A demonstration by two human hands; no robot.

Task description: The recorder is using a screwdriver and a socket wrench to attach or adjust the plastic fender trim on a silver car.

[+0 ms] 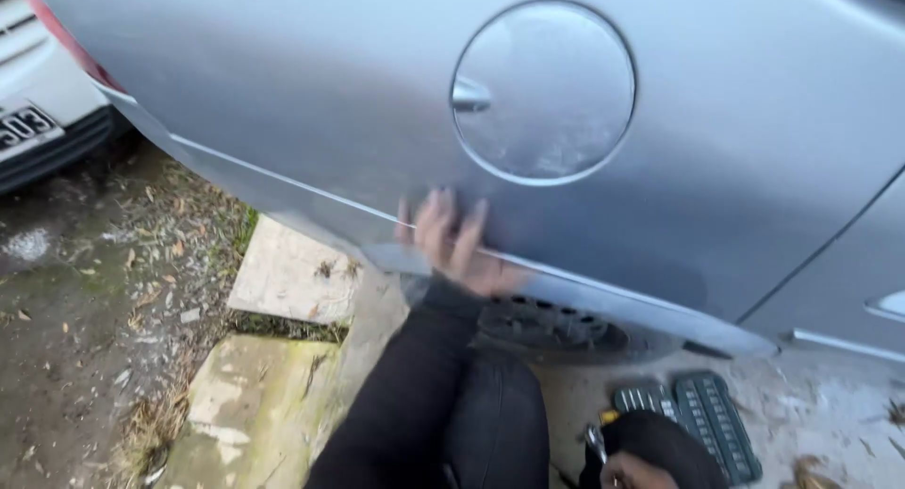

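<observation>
My left hand (454,247), blurred and in a black sleeve, lies flat with fingers spread against the silver car body panel (311,93), just above the wheel arch. A round fuel filler flap (544,91) sits higher on the panel. Below the hand a dark wheel (551,327) shows in the arch. My right hand (630,472) is low at the bottom edge, closed around a small metal tool (596,440) with a yellow part. It is right beside an open socket set case (702,421) on the ground.
Pale concrete slabs (283,277) lie left of the wheel, with dirt, dry leaves and grass beyond. Another vehicle's bumper (42,131) stands at the far left. My dark-clothed knee (495,423) fills the bottom middle.
</observation>
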